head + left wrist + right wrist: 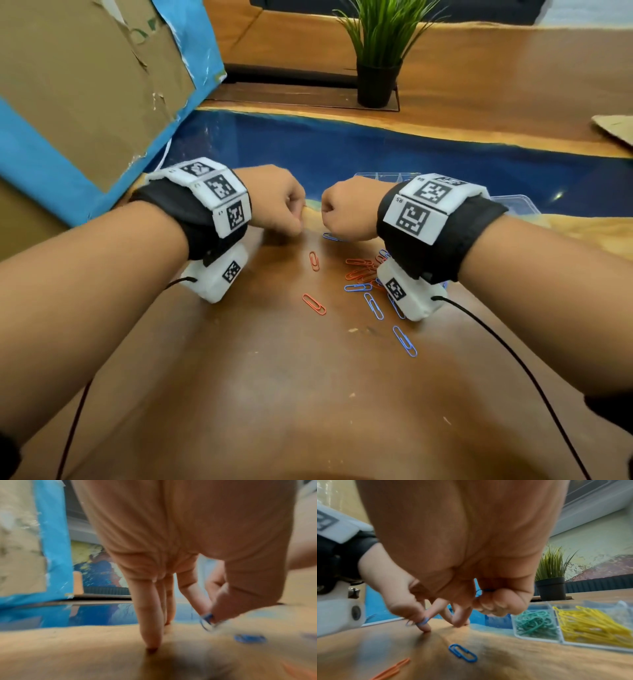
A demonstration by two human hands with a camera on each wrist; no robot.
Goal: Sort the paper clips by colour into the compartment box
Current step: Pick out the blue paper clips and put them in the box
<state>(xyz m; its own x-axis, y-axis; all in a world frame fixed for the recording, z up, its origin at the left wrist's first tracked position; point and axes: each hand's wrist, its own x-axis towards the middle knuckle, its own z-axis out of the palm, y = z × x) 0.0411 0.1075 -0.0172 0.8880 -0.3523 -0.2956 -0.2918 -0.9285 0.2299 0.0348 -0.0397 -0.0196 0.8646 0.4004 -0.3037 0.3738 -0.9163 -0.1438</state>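
My left hand (pixel 284 205) and right hand (pixel 342 209) hover almost knuckle to knuckle over the wooden table. In the left wrist view, thumb and forefinger of the left hand (pixel 210 613) pinch a blue paper clip (pixel 206 620), while the other fingertips touch the wood. My right hand (pixel 493 601) keeps a blue clip (pixel 485 591) tucked under its curled outer fingers. Loose orange clips (pixel 358 270) and blue clips (pixel 373 306) lie below the right wrist. The clear compartment box (pixel 559 641) holds green clips (pixel 532 623) and yellow clips (pixel 590 623).
A single blue clip (pixel 463 653) and an orange clip (pixel 392 669) lie near my hands. A cardboard sheet edged in blue tape (pixel 85 85) leans at the left. A potted plant (pixel 378 51) stands behind. Wrist cables trail over the near table.
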